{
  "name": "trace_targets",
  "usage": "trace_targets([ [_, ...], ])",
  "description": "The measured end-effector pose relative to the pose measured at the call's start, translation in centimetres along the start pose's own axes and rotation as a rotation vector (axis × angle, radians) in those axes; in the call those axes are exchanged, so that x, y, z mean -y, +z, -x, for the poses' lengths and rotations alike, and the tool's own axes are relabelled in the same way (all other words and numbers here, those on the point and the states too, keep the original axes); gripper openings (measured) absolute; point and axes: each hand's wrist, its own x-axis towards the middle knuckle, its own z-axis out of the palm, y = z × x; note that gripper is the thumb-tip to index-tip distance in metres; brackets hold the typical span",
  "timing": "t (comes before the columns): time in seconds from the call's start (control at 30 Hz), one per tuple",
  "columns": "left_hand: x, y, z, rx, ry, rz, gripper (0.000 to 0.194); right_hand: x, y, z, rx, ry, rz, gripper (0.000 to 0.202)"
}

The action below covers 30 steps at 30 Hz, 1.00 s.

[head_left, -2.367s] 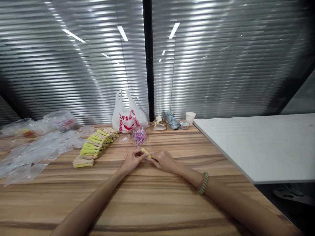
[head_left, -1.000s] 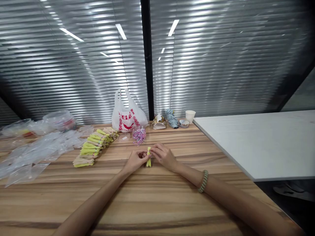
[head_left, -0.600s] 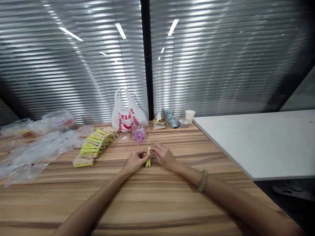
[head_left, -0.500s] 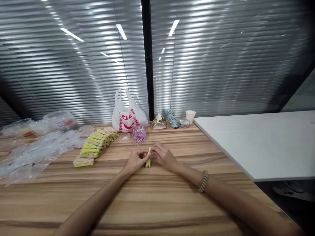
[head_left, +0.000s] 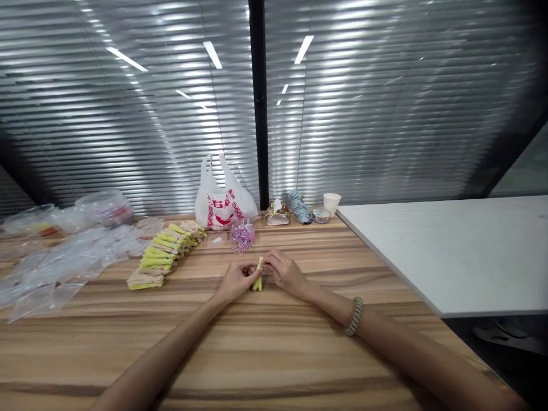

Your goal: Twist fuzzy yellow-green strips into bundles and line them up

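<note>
A small yellow bundle [head_left: 258,282] of strips stands roughly upright above the table, pinched near its middle, its lower ends spread apart. My left hand [head_left: 233,282] is closed on it from the left with thumb and fingers. From the right, my right hand [head_left: 287,276] has its fingertips pressed together at the bundle's upper part; any tie there is too small to make out. Left of my hands lies a row of similar yellow and tan bundles [head_left: 159,256], bound with thin coloured bands. Pink and purple bands [head_left: 242,237] spill from a clear container beyond my hands.
A white plastic bag [head_left: 225,206] with red print stands at the back. Beside it are a gold tissue pack [head_left: 277,214], a grey-blue folded item [head_left: 299,206], a round tin [head_left: 321,216] and a paper cup [head_left: 331,202]. Clear plastic bags [head_left: 72,262] cover the left. A white table [head_left: 462,251] adjoins on the right.
Almost nothing differs. Both hands keep their hold at the yellow bundle, with only a very slight shift of the fingers and the view.
</note>
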Motion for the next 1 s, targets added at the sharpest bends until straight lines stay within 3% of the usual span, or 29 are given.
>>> trace_targets([
  [0.43, 0.12, -0.21, -0.16, 0.027, -0.025, 0.065, 0.035, 0.12, 0.03, -0.03, -0.005, 0.081, 0.005, 0.012],
  [1.0, 0.45, -0.32, -0.17, 0.048, -0.048, 0.104, 0.037, 0.17, 0.0, 0.13, -0.007, 0.007, 0.026, 0.015],
])
